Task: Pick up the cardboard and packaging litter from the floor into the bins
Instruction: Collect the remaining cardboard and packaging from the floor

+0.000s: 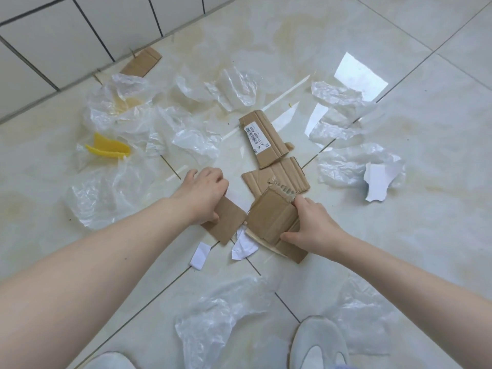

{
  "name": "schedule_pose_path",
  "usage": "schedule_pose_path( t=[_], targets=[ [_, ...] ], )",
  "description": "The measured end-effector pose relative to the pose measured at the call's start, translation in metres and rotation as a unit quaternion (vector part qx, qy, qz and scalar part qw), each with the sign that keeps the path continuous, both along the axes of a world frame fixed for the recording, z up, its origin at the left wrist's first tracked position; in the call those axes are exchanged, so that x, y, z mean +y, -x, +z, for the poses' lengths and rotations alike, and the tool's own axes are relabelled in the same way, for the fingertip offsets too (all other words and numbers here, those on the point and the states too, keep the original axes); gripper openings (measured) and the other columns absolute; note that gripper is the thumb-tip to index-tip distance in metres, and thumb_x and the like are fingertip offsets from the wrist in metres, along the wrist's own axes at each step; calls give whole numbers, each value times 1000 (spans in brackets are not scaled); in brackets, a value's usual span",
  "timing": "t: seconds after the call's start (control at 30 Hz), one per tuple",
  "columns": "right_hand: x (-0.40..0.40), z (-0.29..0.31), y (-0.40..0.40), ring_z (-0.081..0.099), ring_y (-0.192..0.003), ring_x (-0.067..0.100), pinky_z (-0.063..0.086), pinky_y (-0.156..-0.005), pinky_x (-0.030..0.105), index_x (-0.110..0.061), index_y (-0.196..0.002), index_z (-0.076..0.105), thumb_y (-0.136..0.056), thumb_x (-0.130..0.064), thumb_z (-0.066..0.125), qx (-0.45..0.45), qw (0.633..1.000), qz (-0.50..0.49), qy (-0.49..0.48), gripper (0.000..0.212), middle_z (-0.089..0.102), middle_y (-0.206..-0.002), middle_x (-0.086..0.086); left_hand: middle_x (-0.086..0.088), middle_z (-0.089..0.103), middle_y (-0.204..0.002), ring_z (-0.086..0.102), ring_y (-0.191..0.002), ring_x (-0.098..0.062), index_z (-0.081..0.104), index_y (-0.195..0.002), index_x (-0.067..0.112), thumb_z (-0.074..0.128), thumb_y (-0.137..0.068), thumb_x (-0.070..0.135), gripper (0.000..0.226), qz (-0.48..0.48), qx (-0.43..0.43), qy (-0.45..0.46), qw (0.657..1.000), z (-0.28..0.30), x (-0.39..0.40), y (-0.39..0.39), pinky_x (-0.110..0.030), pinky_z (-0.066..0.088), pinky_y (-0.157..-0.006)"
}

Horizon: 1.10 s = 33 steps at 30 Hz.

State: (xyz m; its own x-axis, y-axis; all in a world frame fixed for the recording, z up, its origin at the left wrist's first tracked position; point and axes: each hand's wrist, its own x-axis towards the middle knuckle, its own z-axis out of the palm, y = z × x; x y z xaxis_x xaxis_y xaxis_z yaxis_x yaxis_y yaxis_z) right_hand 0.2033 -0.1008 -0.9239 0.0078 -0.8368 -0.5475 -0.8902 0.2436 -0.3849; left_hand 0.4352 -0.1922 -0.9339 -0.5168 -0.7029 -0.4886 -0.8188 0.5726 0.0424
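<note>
Cardboard [271, 222] under hands; left fingertips hidden, grip unclear.

Single head-worn wide-angle view, looking forward and steeply down from standing or stooped height onto the tiled floor [399, 209]. Close range; forearms entering from bottom edge, shoes [319, 344] at bottom, wall [66, 35] top left.

White sticker [255, 138] on a strip of brown cardboard [266, 141] lying on the floor, barcode along one edge, printed characters reading roughly "4508 8009-33 ON7" and "N9", smaller print beside them too small to read
</note>
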Motion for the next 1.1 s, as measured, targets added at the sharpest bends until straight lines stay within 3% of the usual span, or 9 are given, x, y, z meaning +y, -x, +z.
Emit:
schedule_pose_path(
  t=[0.2, 0.4, 0.57, 0.73, 0.83, 0.97, 1.1],
  targets=[
    [3, -1, 0, 47, -101, 24, 47, -83, 38, -15, -104, 48, -72, -34, 68, 10, 1000, -2, 3, 42, 52, -101, 2, -4, 35, -113, 41, -107, -26, 45, -107, 18, 76, -68, 48, 59, -13, -26, 61, 998, 6, 6, 2, -43, 24, -107],
    [6, 2, -3, 56, -93, 22, 51, -76, 37, -17, -108, 49, -72, -29, 67, -22, 999, -29, 2, 42, 59, -98, 0, -2, 35, -104, 47, -88, -22, 43, -100, 17, 76, -70, 38, 49, 23, 48, 83, 995, 7, 20, -7, -37, 35, -94],
    [8, 7, -1, 56, -79, 8, 43, -56, 15, -30, -95, 47, -71, -22, 70, -90, 992, -90, -18, 34, 58, -84, -11, 2, 42, -95, 47, -90, -21, 43, -94, 21, 77, -70, 31, 43, 150, 132, 41, 979, 6, 28, -28, -36, 33, -89],
    [8, 13, 1, 65, -91, 20, 57, -79, 40, -17, -105, 59, -72, -17, 70, -147, 973, -173, -42, 35, 68, -97, 3, 6, 53, -82, 50, -83, -21, 41, -87, 23, 75, -72, 28, 37, 230, 166, 35, 958, 5, 38, -47, -35, 33, -76],
    [11, 15, -1, 68, -87, 18, 58, -74, 36, -20, -100, 62, -73, -12, 69, -183, 964, -189, -45, 30, 70, -93, 2, 12, 47, -71, 47, -69, -17, 40, -82, 23, 74, -72, 24, 36, 264, 195, 34, 944, 6, 45, -56, -33, 33, -68],
    [14, 18, -10, 68, -82, 4, 52, -58, 20, -29, -101, 58, -74, -8, 71, -252, 937, -242, -15, 37, 72, -87, -12, 9, 50, -70, 50, -61, -13, 40, -80, 22, 72, -73, 21, 33, 297, 222, 28, 928, 10, 56, -71, -29, 30, -47],
    [16, 25, -26, 66, -93, 8, 53, -71, 30, -30, -115, 51, -73, -11, 75, -312, 906, -287, -9, 52, 70, -101, -10, 7, 57, -70, 57, -69, -20, 40, -77, 25, 72, -71, 25, 32, 337, 230, 42, 912, 19, 67, -87, -31, 39, -54]
  ],
)
